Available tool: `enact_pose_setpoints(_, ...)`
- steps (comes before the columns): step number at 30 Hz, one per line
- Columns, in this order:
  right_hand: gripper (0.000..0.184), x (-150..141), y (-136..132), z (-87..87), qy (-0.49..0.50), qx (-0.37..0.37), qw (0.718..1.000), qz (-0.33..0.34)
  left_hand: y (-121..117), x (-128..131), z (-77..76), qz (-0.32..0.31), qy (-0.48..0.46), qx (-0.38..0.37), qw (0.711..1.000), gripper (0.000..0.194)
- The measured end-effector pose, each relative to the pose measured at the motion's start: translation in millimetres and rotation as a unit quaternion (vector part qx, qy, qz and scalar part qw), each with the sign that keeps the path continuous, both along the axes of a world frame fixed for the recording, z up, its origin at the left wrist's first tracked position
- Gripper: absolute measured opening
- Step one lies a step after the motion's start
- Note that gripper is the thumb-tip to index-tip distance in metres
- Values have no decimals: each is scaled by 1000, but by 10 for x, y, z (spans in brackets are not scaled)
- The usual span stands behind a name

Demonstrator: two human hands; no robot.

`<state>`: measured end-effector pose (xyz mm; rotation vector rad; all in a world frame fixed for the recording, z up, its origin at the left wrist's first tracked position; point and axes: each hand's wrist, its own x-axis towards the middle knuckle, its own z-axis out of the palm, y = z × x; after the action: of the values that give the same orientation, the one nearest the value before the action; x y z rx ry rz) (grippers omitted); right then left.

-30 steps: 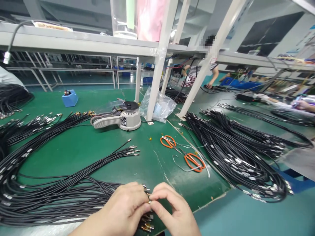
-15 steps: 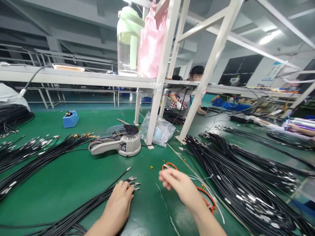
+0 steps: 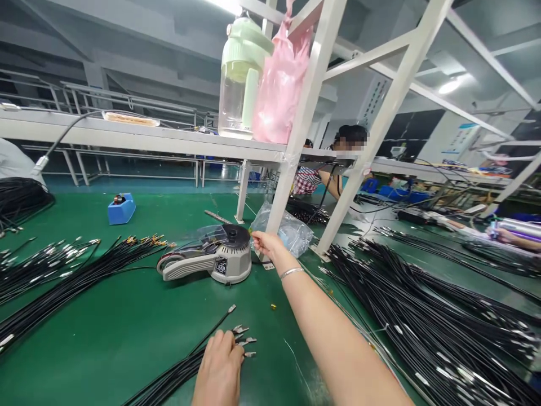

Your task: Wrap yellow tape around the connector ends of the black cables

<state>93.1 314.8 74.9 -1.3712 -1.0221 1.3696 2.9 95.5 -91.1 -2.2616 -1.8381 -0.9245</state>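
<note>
My left hand (image 3: 222,366) lies over a bundle of black cables (image 3: 180,375), its fingers curled round them just behind the silver connector ends. Farther forward, my right hand (image 3: 267,243) is at the right side of a grey, round-bodied tape dispenser (image 3: 230,262). Its thumb and fingers are pinched together beside the black top of the machine. A tiny yellowish speck shows at the fingertips, too small to name. A small yellow scrap (image 3: 273,307) lies on the green table between the hands.
White shelf posts (image 3: 291,169) rise behind the dispenser, with a crumpled clear plastic bag (image 3: 298,234) at their foot. More black cables (image 3: 414,299) spread over the right side, others (image 3: 84,282) on the left. A blue tape holder (image 3: 121,210) stands farther back. A co-worker (image 3: 350,138) is beyond the posts.
My right hand has reached forward and left, from above the orange cord to the dispenser. My left hand stays on the cable bundle. The whole view has shifted slightly.
</note>
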Motion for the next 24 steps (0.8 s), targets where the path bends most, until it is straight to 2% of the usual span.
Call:
enact_pose_setpoints(2, 27, 47, -101, 45, 26, 19, 999, -19, -27, -24, 82, -24, -31, -6, 999, 26)
enact_pose_setpoints(4, 23, 160, -343, 55, 58, 44, 997, -30, -59, -50, 177, -64, -83, -3, 994, 23)
enact_pose_setpoints(7, 14, 421, -1021, -48, 113, 70, 991, -14, -107, -65, 309, -82, -175, 11, 981, 20)
enact_pose_setpoints(11, 16, 723, -2212, -445, 190, 65, 979, 46, -183, -46, 457, -98, -219, 22, 971, 22)
enact_pose_setpoints(14, 26, 750, -2856, -835, 234, 56, 968, 66, -275, -45, 564, -109, -207, 23, 972, 21)
enact_pose_setpoints(16, 31, 675, -3080, -1049, 241, 67, 966, 72, -367, -51, 626, -110, -192, 22, 975, 21)
enact_pose_setpoints(18, 36, 563, -3190, -1193, 245, 89, 963, 74, -482, -56, 672, -109, -180, 19, 977, 21)
enact_pose_setpoints(21, 41, 387, -3276, -1298, 261, 109, 957, 70, -671, -53, 702, -85, -180, 27, 980, 19)
enact_pose_setpoints(24, 39, 243, -3356, -1326, 285, 116, 950, 45, -824, -48, 703, -55, -192, 54, 978, 15)
